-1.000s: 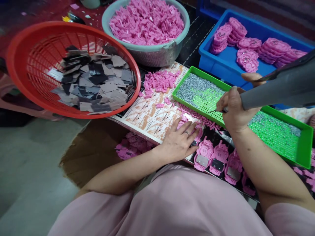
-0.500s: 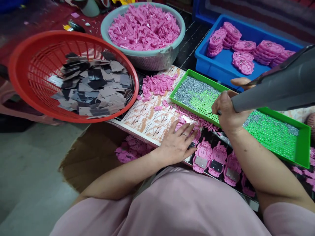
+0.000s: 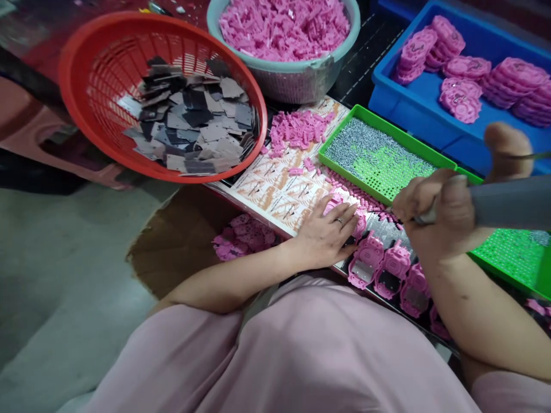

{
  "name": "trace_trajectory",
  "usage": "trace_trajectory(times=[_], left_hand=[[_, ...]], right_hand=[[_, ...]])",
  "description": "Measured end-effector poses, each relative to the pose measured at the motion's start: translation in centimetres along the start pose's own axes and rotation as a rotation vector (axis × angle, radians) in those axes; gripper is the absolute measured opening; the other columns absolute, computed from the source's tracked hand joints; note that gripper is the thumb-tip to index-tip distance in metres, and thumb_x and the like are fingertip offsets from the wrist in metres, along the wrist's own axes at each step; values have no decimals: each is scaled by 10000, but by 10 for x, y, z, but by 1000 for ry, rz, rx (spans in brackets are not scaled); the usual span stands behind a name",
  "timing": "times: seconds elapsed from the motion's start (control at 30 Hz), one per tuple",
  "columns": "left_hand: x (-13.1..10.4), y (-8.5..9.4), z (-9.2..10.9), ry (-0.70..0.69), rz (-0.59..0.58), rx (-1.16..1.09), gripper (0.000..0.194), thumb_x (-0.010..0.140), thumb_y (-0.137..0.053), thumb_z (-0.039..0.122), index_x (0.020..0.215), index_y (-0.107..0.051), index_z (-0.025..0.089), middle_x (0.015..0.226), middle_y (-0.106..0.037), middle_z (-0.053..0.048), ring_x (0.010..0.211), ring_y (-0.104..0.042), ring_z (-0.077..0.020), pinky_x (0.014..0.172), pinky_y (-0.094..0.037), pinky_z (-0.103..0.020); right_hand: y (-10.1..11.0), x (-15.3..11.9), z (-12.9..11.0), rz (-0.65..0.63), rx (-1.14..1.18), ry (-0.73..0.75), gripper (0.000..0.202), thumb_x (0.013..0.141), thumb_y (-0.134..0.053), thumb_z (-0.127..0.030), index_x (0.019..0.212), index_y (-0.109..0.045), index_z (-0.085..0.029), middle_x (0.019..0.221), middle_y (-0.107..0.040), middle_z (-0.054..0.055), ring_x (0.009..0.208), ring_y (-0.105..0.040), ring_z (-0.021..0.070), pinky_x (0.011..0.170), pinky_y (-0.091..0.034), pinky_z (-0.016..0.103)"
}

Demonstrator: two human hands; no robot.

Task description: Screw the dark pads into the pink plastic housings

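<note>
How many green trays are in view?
2: the left tray, in front of the blue bin, and the right tray, partly hidden behind the right hand and grey tool.

No readable text, brand, number or sign anywhere. Patterned sheet (image 3: pixel 269 192) on the bench has repeating orange print with small dark squiggles (could be lettering, too small to tell), and the pink pieces (image 3: pixel 460 100) in the blue bin (image 3: pixel 408 106) carry dark marks, also illegible. Grey tool (image 3: pixel 514 202): blurred, nothing legible.
</note>
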State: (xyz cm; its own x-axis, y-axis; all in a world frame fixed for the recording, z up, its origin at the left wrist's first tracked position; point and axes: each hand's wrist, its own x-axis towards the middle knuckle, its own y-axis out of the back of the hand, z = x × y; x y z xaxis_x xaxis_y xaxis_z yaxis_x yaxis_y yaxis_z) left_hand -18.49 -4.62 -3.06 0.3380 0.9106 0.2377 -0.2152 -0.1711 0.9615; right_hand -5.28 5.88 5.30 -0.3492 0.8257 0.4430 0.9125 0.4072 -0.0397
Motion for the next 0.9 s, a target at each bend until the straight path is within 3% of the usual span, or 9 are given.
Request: trace_trajectory(times=[0.07, 0.13, 0.23, 0.33, 0.4, 0.53, 0.67, 0.83, 0.9], left_hand=[[0, 0, 0, 4, -13, -6, 485, 950, -456, 463, 1255, -570, 103, 1387, -540, -141, 1277, -488, -270, 1171, -218, -548], [0, 1, 0, 7, -1, -19, 489, 949, -460, 474, 1251, -570, 106, 1372, -552, -138, 1277, -484, -270, 1165, -224, -546], [2, 4, -2, 20, 86, -56, 441, 950, -471, 475, 1194, -601, 132, 1288, -613, -105, 1258, -490, -264, 1148, -237, -529], [8, 7, -5, 98, 195, -116, 329, 952, -499, 405, 1134, -628, 163, 1186, -656, -69, 1166, -534, -237, 1078, -312, -471], [13, 7, -6, 142, 241, -190, 277, 951, -516, 376, 1099, -646, 182, 1113, -675, -51, 1081, -560, -209, 991, -372, -406], [22, 2, -5, 165, 264, -321, 206, 951, -535, 346, 957, -688, 208, 977, -695, -19, 979, -571, -179, 886, -388, -342], [26, 0, -3, 139, 275, -291, 201, 947, -545, 316, 878, -688, 193, 960, -702, -24, 963, -568, -179, 871, -376, -344], [28, 1, -4, 78, 283, -246, 196, 940, -554, 301, 853, -682, 181, 981, -716, -26, 972, -591, -184, 884, -393, -352], [25, 2, -6, 83, 289, -244, 181, 936, -560, 310, 932, -682, 176, 1031, -716, -27, 1009, -601, -190, 923, -401, -366]], right_hand=[[-8, -4, 0, 23, 107, 14, 164, 791, -682, -344, 903, -574, -294, 469, -411, -95, 323, -381, 84, 329, -359, 248], [-13, -5, 0, 39, 132, 20, 203, 763, -709, -336, 916, -579, -307, 440, -401, -113, 294, -361, 83, 307, -351, 241], [-14, -3, -3, 42, 133, 18, 167, 754, -717, -360, 734, -576, -271, 410, -370, -103, 286, -339, 74, 294, -334, 231], [-8, -3, -9, -54, 147, -19, 408, 804, -654, -420, 509, -471, -205, 401, -343, -58, 321, -387, 73, 299, -321, 236], [-4, -4, -13, -112, 171, -59, 487, 833, -603, -453, 459, -430, -193, 402, -344, -37, 345, -419, 81, 311, -327, 249], [-1, -9, -23, -122, 208, -108, 466, 834, -610, -449, 477, -458, -191, 428, -371, -30, 369, -428, 80, 333, -334, 262], [-3, -14, -27, -94, 187, -100, 468, 826, -623, -450, 474, -451, -194, 422, -365, -27, 375, -432, 85, 339, -319, 273], [-3, -16, -17, -121, 135, -53, 491, 847, -601, -440, 469, -424, -181, 407, -371, -33, 367, -436, 80, 351, -332, 256], [-4, -14, -9, -118, 116, 25, 399, 857, -598, -386, 529, -482, -190, 420, -411, -45, 348, -446, 83, 337, -343, 242]])
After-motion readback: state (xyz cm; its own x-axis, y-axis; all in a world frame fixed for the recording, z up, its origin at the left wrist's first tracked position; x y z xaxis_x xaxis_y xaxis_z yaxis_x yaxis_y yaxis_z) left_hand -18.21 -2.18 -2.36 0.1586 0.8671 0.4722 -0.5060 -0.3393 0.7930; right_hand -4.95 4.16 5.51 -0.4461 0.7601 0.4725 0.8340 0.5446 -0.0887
